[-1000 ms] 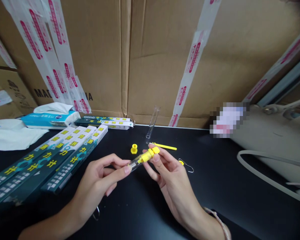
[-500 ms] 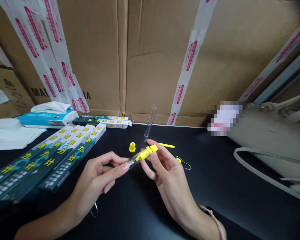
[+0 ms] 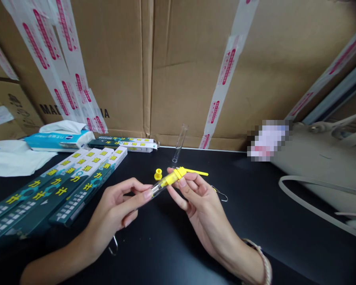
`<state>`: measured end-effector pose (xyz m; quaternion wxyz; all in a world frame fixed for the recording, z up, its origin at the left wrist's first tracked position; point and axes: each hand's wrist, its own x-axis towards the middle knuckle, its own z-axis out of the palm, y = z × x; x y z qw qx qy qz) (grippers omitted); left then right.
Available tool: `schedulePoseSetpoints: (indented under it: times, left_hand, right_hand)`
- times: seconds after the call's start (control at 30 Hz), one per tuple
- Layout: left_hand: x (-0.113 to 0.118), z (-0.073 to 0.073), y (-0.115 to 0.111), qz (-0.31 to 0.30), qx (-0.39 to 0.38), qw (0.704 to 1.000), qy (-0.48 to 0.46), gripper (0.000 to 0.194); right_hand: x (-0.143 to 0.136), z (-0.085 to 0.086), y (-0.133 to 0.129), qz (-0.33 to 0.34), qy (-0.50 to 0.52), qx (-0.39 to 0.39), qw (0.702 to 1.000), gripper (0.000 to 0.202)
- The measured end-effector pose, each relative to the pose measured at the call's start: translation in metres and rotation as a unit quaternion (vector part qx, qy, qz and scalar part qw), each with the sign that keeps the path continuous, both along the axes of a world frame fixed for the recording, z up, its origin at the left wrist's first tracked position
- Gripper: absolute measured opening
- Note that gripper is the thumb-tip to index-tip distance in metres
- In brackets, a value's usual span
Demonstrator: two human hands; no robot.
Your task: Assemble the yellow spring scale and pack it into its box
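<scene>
A clear tube (image 3: 158, 189) with a yellow cap (image 3: 175, 176) at its upper right end is held between both hands, tilted. My left hand (image 3: 118, 209) pinches the clear part with thumb and fingers. The fingertips of my right hand (image 3: 200, 198) close on the yellow cap. Behind them on the black table lie a small yellow plug (image 3: 158, 174), a yellow stick (image 3: 197, 172) and another clear tube (image 3: 180, 143). A metal hook (image 3: 222, 194) shows beside my right hand, and another hook (image 3: 114, 246) lies below my left wrist.
Several long printed boxes (image 3: 74, 186) lie at the left. Two more boxes (image 3: 126, 144), a blue tissue pack (image 3: 57, 140) and white tissue (image 3: 14, 158) are behind them. A large cardboard box (image 3: 190, 79) walls off the back. At the right is a beige bag (image 3: 320, 158).
My right thumb and fingers have shifted slightly on the yellow cap. The view has moved a little. Both hands keep their hold on the tube and cap.
</scene>
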<state>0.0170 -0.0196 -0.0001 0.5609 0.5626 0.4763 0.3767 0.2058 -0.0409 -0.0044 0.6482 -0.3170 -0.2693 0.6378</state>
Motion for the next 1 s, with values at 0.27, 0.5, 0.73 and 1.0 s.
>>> schedulePoseSetpoints:
  times: [0.27, 0.5, 0.73, 1.0]
  left_hand:
    - [0.000, 0.000, -0.003, 0.006, 0.027, 1.000, -0.010, 0.036]
    - [-0.002, 0.000, -0.003, -0.009, 0.028, 0.999, -0.012, 0.036]
    - [-0.008, -0.001, -0.003, -0.013, -0.023, 0.998, -0.052, 0.047]
    - [-0.005, 0.002, -0.005, 0.002, -0.008, 0.999, -0.048, 0.049]
  right_hand:
    - [0.004, 0.000, 0.001, 0.036, -0.009, 0.009, 0.999, 0.054]
    - [0.008, -0.001, 0.000, 0.081, -0.007, 0.001, 0.997, 0.045]
    - [0.011, 0.003, 0.003, 0.088, -0.044, 0.018, 0.995, 0.026]
    - [0.008, 0.002, 0.003, 0.064, -0.041, 0.007, 0.997, 0.021]
